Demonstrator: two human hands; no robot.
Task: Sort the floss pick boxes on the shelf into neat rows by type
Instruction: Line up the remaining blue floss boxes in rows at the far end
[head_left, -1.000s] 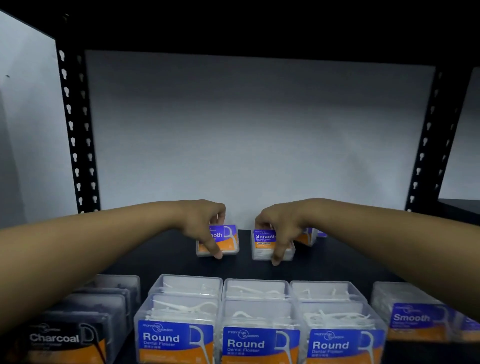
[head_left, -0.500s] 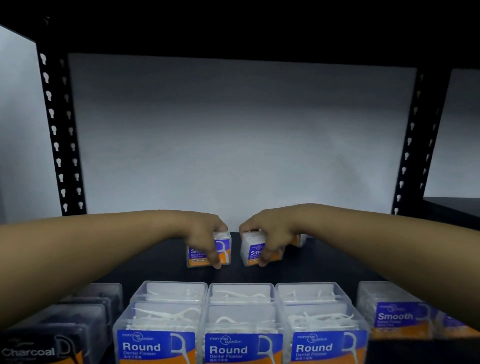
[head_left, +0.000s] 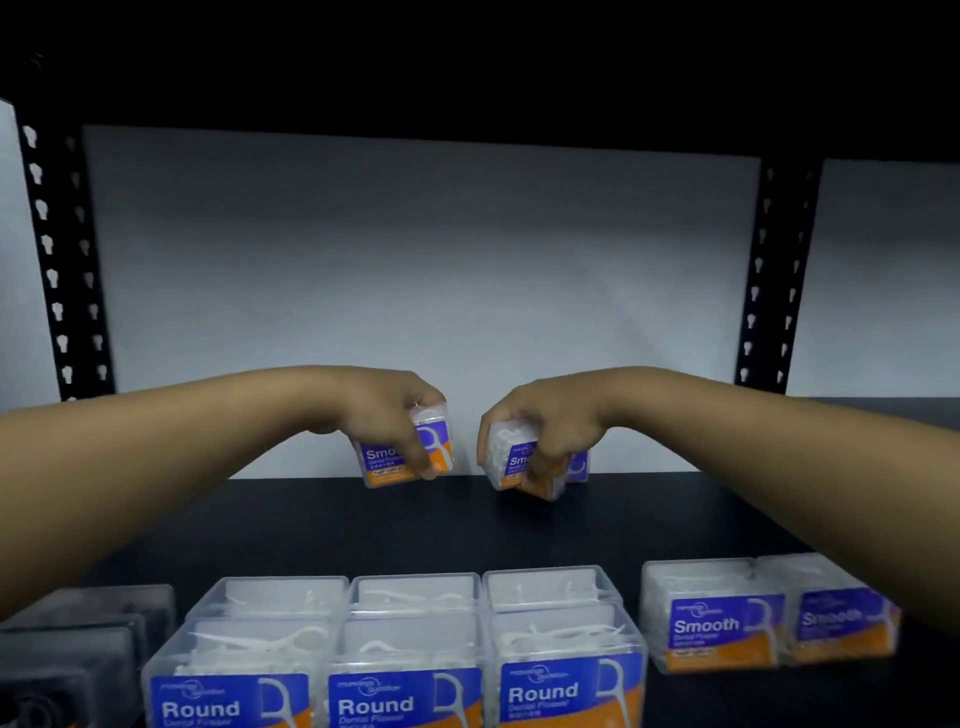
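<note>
My left hand (head_left: 387, 415) grips a clear "Smooth" floss pick box (head_left: 387, 460) from above, lifted and tilted near the back of the black shelf (head_left: 363, 525). My right hand (head_left: 540, 423) grips another "Smooth" box (head_left: 511, 460) the same way, its lower corner close to the shelf. Part of a third purple-labelled box (head_left: 578, 466) shows behind my right hand. At the front stand "Round" boxes (head_left: 405, 670) in three columns, two deep. Two "Smooth" boxes (head_left: 722, 621) stand side by side at the front right. Dark Charcoal boxes (head_left: 78, 644) sit at the front left.
Black perforated uprights stand at the left (head_left: 62, 260) and right (head_left: 774, 270) of the shelf bay. A pale wall (head_left: 415, 286) closes the back. A dark upper shelf (head_left: 467, 67) hangs overhead. Bare shelf surface lies between the front rows and the held boxes.
Both hands have lifted their Smooth boxes off the shelf and tilted them. The view has shifted, so the front rows sit lower and the Charcoal label is out of sight.
</note>
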